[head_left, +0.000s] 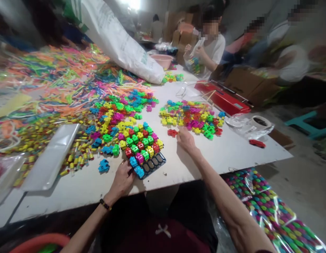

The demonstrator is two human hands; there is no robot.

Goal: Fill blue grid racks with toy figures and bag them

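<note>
Tray (154, 170) | white table (180, 167) | grey floor (297, 189) | left fingers (126, 168) gripping it | right fingers (180, 134) at red toy (172, 133), grip unclear

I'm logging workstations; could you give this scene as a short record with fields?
Left hand: at the edge of a dark slotted plastic tray
Right hand: fingers at a small red plastic toy
Tray: holds rows of multicoloured plastic toys
Beyond right hand: loose pile of similar toys
Surface: white table
</note>
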